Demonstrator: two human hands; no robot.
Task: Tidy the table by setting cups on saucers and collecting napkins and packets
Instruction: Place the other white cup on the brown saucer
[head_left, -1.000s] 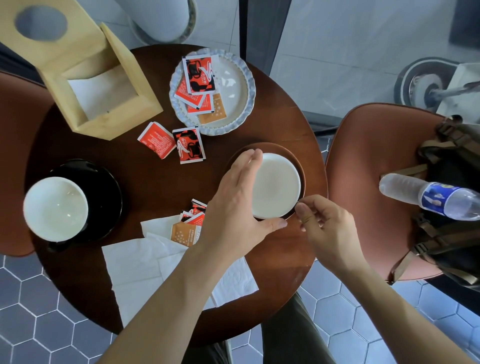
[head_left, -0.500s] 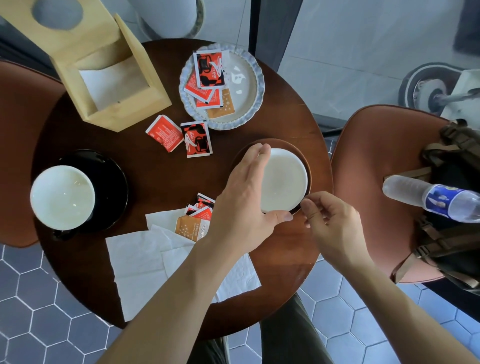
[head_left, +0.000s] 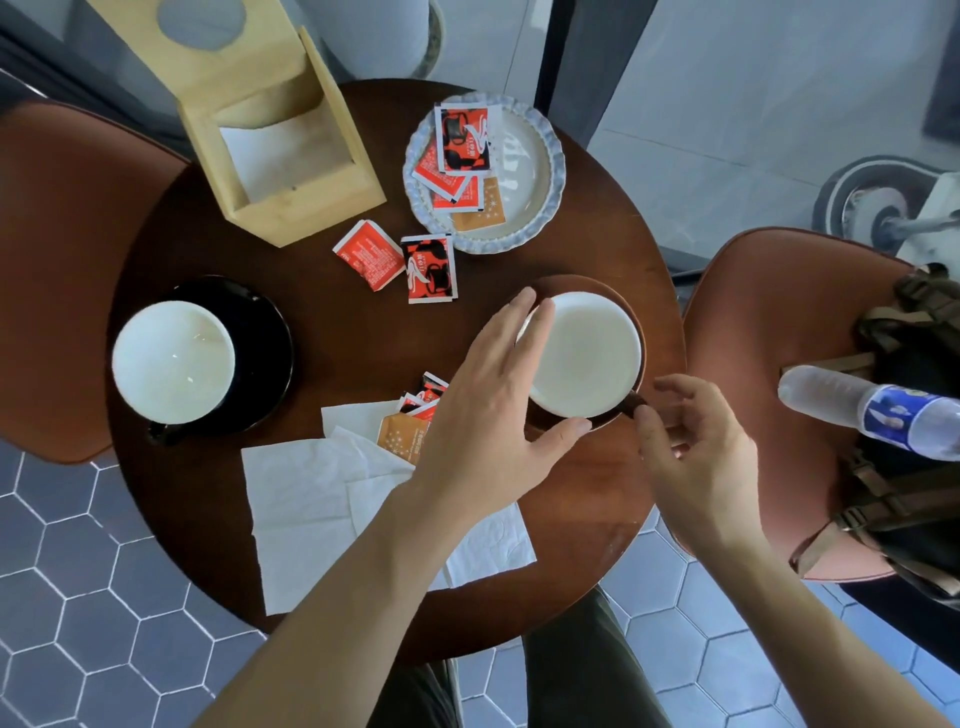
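Sitting on a black saucer (head_left: 270, 332) at the left of the round wooden table (head_left: 322, 322) was a white-lined cup (head_left: 174, 361), its dark handle pointing toward the near edge. Beyond it, at the far left, stood a wooden napkin holder (head_left: 291, 171) with white paper inside. Two red packets (head_left: 397, 260) lay loose on the bare wood just near of a scalloped pale plate (head_left: 540, 156), which carried several more packets – red ones and an orange one (head_left: 480, 208). Nearer the person, crumpled white napkins (head_left: 311, 499) spread across the table, with a small heap of packets (head_left: 410, 426) resting on their far corner, partly hidden under the left hand.

The left hand (head_left: 493, 415) was open, fingers stretched flat along the left side of a second cup (head_left: 584, 356) and thumb reaching under its near rim; whether it actually touched the cup could not be told. That cup sat on a brown saucer (head_left: 613, 301) at the right of the table. The right hand (head_left: 696, 447) hung just beside the cup's dark handle (at the cup's near right) with fingers loosely curled and parted – gripping nothing that showed. Farther right, a plastic water bottle (head_left: 872, 415) lay on a reddish chair (head_left: 779, 312) beside a bag (head_left: 914, 467).
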